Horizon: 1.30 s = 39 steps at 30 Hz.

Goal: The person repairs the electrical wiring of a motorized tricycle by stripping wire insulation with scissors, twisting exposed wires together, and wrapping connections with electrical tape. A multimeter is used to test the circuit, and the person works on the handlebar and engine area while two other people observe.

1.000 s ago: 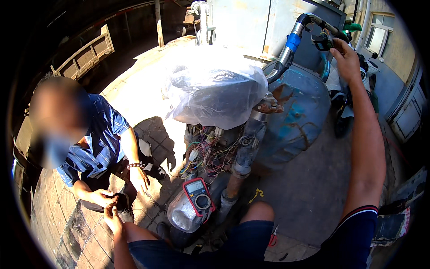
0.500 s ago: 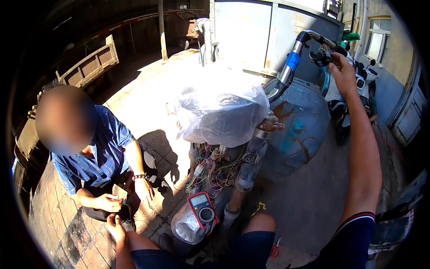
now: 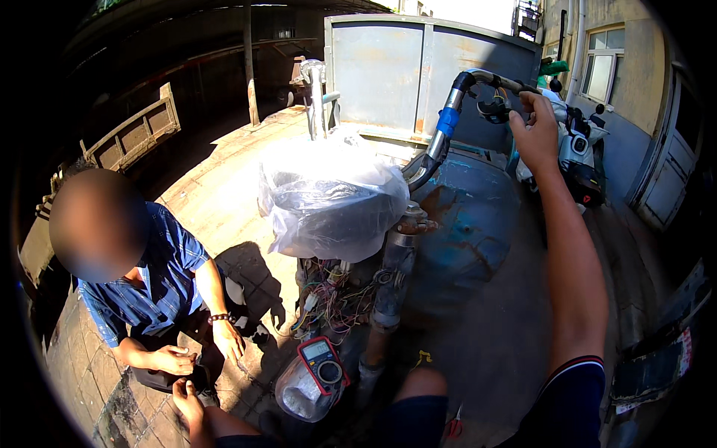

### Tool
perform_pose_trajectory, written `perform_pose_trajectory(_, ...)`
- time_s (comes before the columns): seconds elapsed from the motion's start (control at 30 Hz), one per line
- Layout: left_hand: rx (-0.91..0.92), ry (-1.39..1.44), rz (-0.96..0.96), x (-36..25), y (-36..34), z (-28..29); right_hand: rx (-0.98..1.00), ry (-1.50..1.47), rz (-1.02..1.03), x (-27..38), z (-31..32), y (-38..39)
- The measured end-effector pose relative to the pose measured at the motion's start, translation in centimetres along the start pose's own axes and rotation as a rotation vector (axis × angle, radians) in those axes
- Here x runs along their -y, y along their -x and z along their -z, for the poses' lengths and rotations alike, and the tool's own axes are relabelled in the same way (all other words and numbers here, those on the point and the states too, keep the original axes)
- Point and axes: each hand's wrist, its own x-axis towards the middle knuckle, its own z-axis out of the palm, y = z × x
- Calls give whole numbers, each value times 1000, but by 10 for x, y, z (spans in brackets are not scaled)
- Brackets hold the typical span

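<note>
My right hand (image 3: 536, 136) is raised to the far end of the chrome handlebar (image 3: 451, 104), fingers curled beside the bar. It grips a black handlebar switch (image 3: 493, 112) with loose wires, hanging under the bar. At the lower left my left hand (image 3: 188, 405) is closed just below another person's hand (image 3: 175, 361); what its fingers hold is hidden. Clear plastic wraps the front of the vehicle (image 3: 336, 198). Below it spills a tangle of coloured wires (image 3: 336, 295). A red and grey multimeter (image 3: 323, 364) leans on a rounded silver part (image 3: 300, 396).
The other person in a blue checked shirt (image 3: 168, 239) sits at the left. A rusty blue tank-like body (image 3: 470, 216) lies beyond the fork tube (image 3: 390, 287). Red-handled scissors (image 3: 455, 427) lie on the ground. A white scooter (image 3: 579, 149) stands at the right.
The view has shifted, so the vehicle, handlebar and my right arm appear further left. My right hand stays at the bar end; my left hand stays by the other person's hand.
</note>
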Motion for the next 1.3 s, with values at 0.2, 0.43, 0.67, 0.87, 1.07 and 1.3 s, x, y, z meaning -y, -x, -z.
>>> perform_pose_trajectory(0.2, 49, 55, 23, -15, 7, -10, 504, -616, -31, 127, -20, -13)
perform_pose_trajectory(0.43, 49, 135, 24, -14, 10, -10, 1017, -61, 18, 243, -82, -4)
perform_pose_trajectory(0.67, 21, 149, 40, -4, 9, 14, 1007, -56, -94, 239, -102, -2)
perform_pose_trajectory(0.87, -12, 202, 58, -3, 12, 18, 1021, -206, 13, 234, -98, 0)
perform_pose_trajectory(1.07, -2, 243, 59, 5, 11, 19, 1158, -373, -137, 222, -97, -3)
perform_pose_trajectory(1.3, 29, 250, 26, 11, 7, 16, 1206, -634, -276, 201, -102, 3)
